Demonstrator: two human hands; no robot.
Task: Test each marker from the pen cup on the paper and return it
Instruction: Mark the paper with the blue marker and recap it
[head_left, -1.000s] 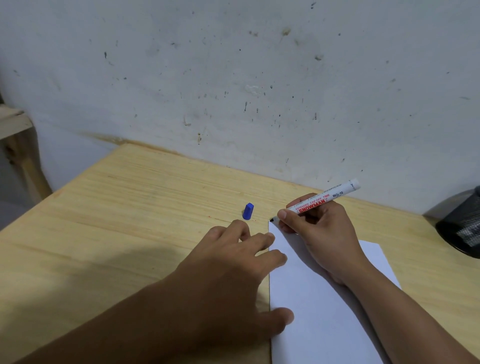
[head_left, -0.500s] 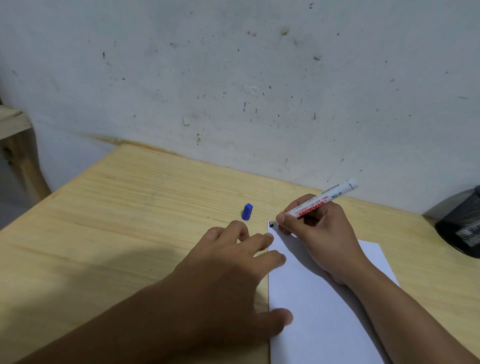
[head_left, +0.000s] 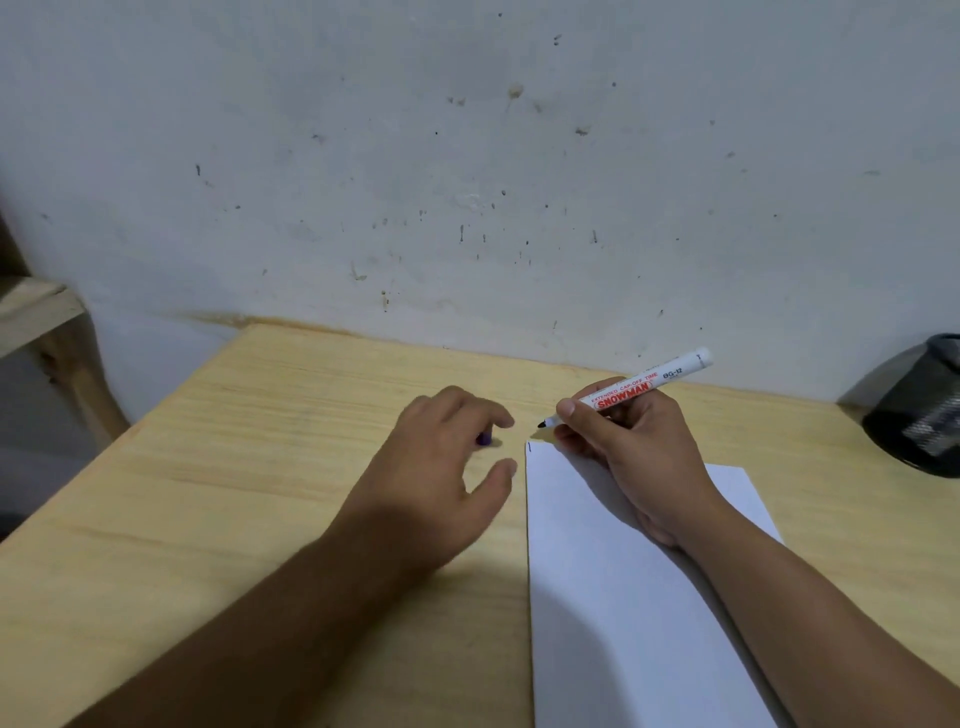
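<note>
Beside paper (head_left: 623, 597) corner mark: right hand (head_left: 623, 452) gripping uncapped marker (head_left: 644, 384), left hand (head_left: 441, 467) fingers spread over cap (head_left: 484, 439); recapping, returning pending

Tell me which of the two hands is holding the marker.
The right hand holds the uncapped marker, tip just above the paper's far corner. The left hand holds nothing; it is open over the blue cap on the table.

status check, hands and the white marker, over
Right hand grips the uncapped white marker, tip just off the white paper sheet. Left hand open, reaching over the small blue cap on the wooden table. Short dark mark on the paper's corner. Nothing in the way.
</note>
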